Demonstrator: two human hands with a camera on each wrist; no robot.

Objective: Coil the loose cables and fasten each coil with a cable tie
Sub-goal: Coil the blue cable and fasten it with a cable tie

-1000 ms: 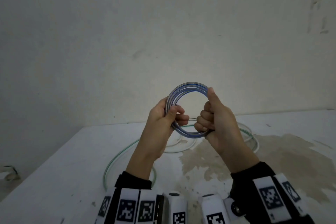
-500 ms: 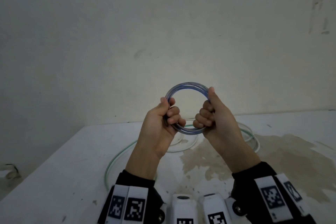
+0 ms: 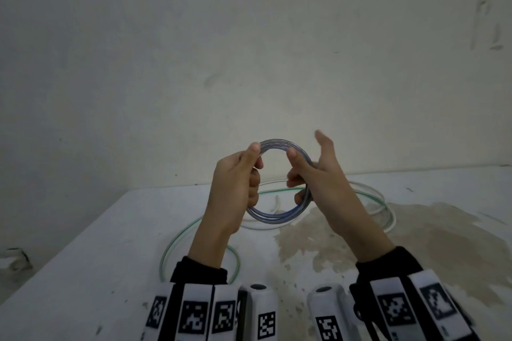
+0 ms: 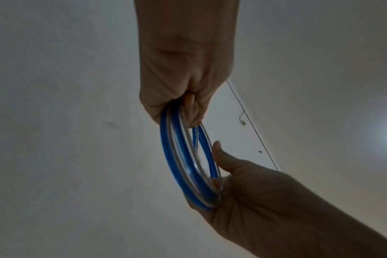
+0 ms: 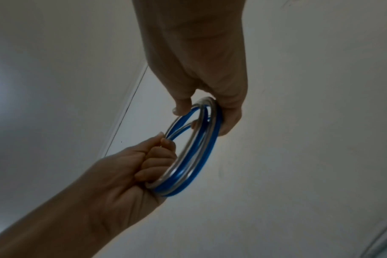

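Observation:
A blue and clear cable coil [image 3: 277, 217] of several loops is held upright in the air above the table. My left hand [image 3: 256, 171] grips its left side, fingers curled round the loops and thumb near the top. My right hand [image 3: 299, 174] holds the right side with its lower fingers hooked round the loops, while thumb and forefinger stick out. The left wrist view shows the coil [image 4: 170, 157] edge-on between my left hand [image 4: 188, 104] and right hand [image 4: 219, 174]. In the right wrist view the coil [image 5: 201, 165] hangs from my right hand [image 5: 205, 111]. No cable tie shows.
On the white table [image 3: 83, 271] under my hands lies a loose clear cable with a green stripe [image 3: 166, 252], and a white cable [image 3: 388, 216] loops behind it. A brown stain [image 3: 415, 243] covers the table's right part. A bare wall stands close behind.
My right hand has loosened from a tight fist, with thumb and forefinger now lifted off. My left thumb has slid up toward the coil's top. The coil looks taller and larger.

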